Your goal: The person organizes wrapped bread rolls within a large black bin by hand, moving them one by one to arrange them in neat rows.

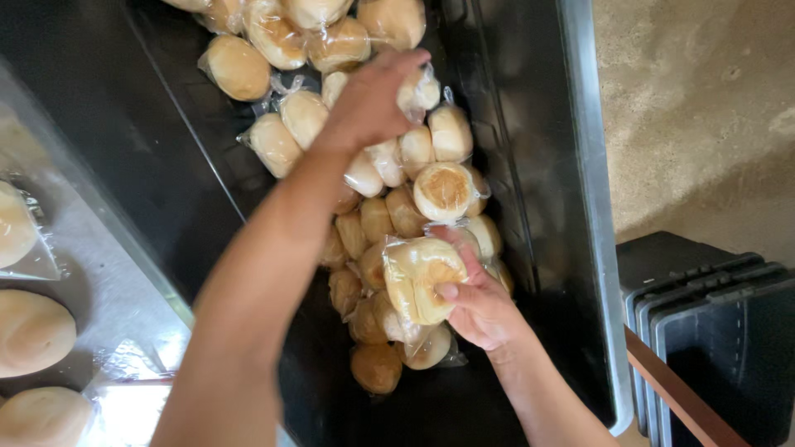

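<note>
A large black crate [571, 248] holds several round bread buns, each wrapped in clear plastic [443, 190]. My left hand [368, 103] reaches deep into the crate and closes on a wrapped bun [418, 89] near the far pile. My right hand [480, 306] sits nearer to me and grips another wrapped bun [418, 277] by its side, thumb pressed on top. Both forearms cross over the pile, hiding some buns beneath.
A steel table [108, 281] at the left carries more wrapped buns [29, 331] and loose plastic. At the right, stacked dark crates [712, 331] stand on a beige concrete floor [704, 116], with a brown wooden strip [671, 393] in front.
</note>
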